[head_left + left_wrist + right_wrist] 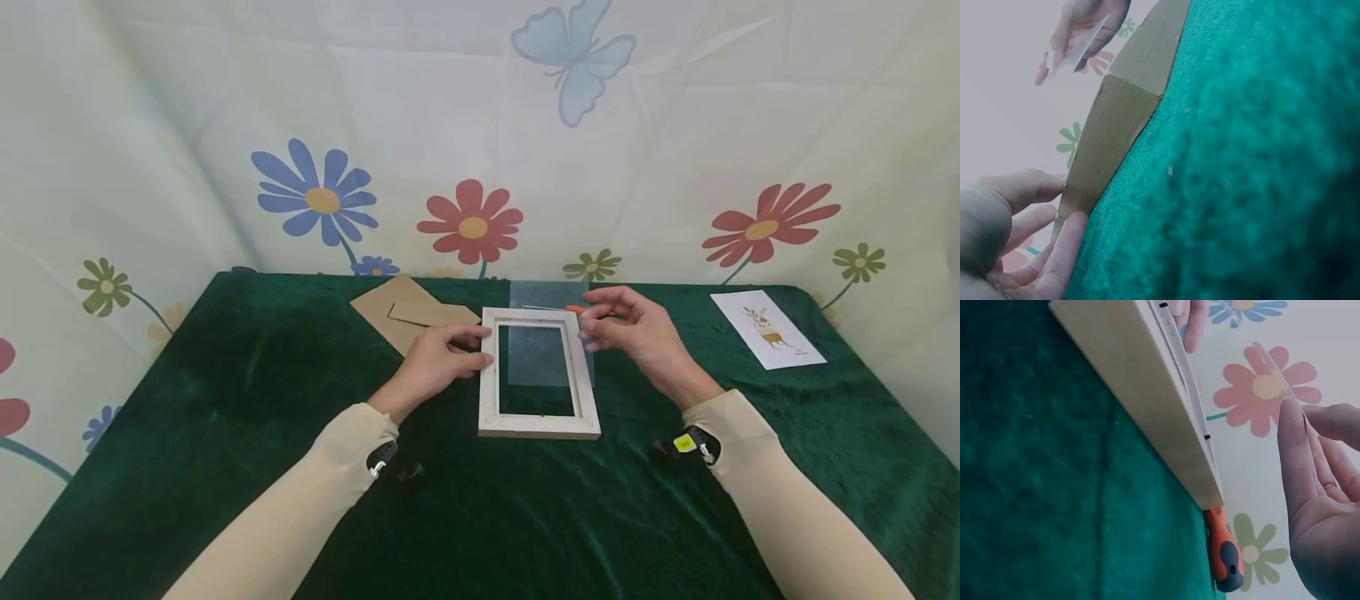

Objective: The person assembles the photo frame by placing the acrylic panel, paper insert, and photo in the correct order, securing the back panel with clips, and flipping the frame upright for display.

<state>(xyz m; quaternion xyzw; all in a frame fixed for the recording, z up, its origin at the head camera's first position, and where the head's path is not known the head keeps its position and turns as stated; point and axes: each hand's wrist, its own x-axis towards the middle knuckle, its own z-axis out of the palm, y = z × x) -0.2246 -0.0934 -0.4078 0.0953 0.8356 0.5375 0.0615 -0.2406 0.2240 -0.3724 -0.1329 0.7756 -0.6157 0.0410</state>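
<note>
A white wooden picture frame lies on the green cloth in front of me, its opening facing up. My left hand grips the frame's left side, thumb and fingers at the edge, as the left wrist view also shows. My right hand pinches a thin clear sheet by its right edge. The sheet is raised over the upper part of the frame and overlaps its opening in the head view. In the right wrist view the sheet appears nearly edge-on between thumb and fingers.
A brown backing board with a stand flap lies behind my left hand. An orange-handled screwdriver lies behind the frame, partly hidden in the head view. At the right is a white card with a printed drawing. A flowered curtain hangs behind the table.
</note>
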